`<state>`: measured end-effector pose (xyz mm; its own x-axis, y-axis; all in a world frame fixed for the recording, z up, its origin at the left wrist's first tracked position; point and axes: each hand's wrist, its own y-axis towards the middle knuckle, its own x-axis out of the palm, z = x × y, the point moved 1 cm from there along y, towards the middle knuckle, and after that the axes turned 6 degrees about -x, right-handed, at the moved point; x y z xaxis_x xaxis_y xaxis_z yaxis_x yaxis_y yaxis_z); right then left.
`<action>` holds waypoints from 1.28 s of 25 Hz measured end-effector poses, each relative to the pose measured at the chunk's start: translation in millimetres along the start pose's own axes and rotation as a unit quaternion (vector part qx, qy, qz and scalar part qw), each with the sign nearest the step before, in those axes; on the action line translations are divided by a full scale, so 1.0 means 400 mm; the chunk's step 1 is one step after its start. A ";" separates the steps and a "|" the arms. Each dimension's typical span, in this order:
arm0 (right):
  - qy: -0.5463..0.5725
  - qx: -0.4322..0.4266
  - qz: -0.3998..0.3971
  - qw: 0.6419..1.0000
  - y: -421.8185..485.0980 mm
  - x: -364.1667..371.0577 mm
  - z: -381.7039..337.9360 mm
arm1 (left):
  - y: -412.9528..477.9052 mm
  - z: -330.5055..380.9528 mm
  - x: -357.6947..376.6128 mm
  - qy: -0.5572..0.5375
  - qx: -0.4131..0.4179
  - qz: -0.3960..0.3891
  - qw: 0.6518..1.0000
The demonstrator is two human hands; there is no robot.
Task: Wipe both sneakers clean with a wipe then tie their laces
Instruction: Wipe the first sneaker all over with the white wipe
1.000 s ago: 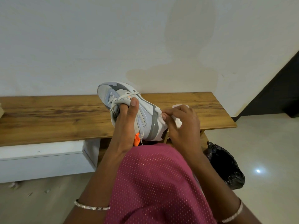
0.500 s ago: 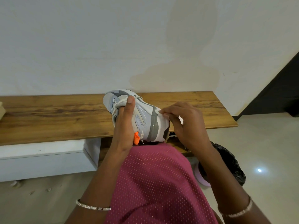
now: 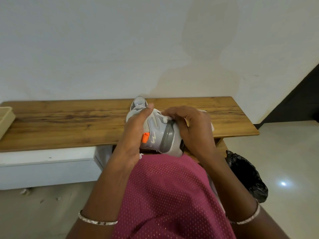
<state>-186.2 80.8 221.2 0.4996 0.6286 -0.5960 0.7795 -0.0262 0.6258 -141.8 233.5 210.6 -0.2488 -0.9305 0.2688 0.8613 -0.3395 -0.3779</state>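
While the left hand [image 3: 133, 135] wraps its curled fingers and thumb round the laced top of the one sneaker [image 3: 156, 128] in view, the right hand [image 3: 193, 130] is cupped over the shoe's heel side, with its fingers bent round a white wipe [image 3: 212, 126]. Only the edges of the wipe show past the knuckles and at the fingertips. The sneaker is grey and off-white, with its toe pointing away toward the wall and its heel toward the person. It is held over the near edge of the wooden bench [image 3: 69, 125], just above the lap. I cannot tell whether its sole touches the bench.

On the side of the shoe is one pale zigzag emblem [image 3: 153, 139], beside a single orange tab [image 3: 145, 137]. The emblem is too small to read as a maker's name. A broad darker grey band [image 3: 166, 138] curves round the heel.

There are two thin silver bangles, one on the left wrist [image 3: 97, 221] and one on the right wrist [image 3: 246, 219]. A dark pink dotted garment [image 3: 169, 195] fills the lower middle of the view. One beige tray [image 3: 5, 118] sits at the bench's far left end, well apart from the shoe. One crumpled black bag [image 3: 248, 176] lies on the floor to the right, below the bench end. A white drawer front [image 3: 48, 166] runs under the left part of the bench.
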 end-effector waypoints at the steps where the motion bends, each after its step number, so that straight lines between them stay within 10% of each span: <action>1: -0.009 0.008 -0.016 1.000 0.000 0.000 0.003 | -0.001 -0.002 0.003 0.002 -0.006 0.002 1.000; 15: -0.070 -0.120 0.078 0.987 -0.120 0.069 -0.076 | 0.013 0.000 -0.021 0.059 0.007 0.077 0.995; 32: 0.074 0.006 -0.010 0.997 -0.029 -0.021 -0.121 | -0.022 0.003 0.026 -0.026 -0.002 -0.165 0.986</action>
<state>-217.8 113.6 243.2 0.4229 0.7368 -0.5275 0.7939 -0.0206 0.6077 -151.6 227.1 217.7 -0.4920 -0.7611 0.4226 0.7356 -0.6231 -0.2658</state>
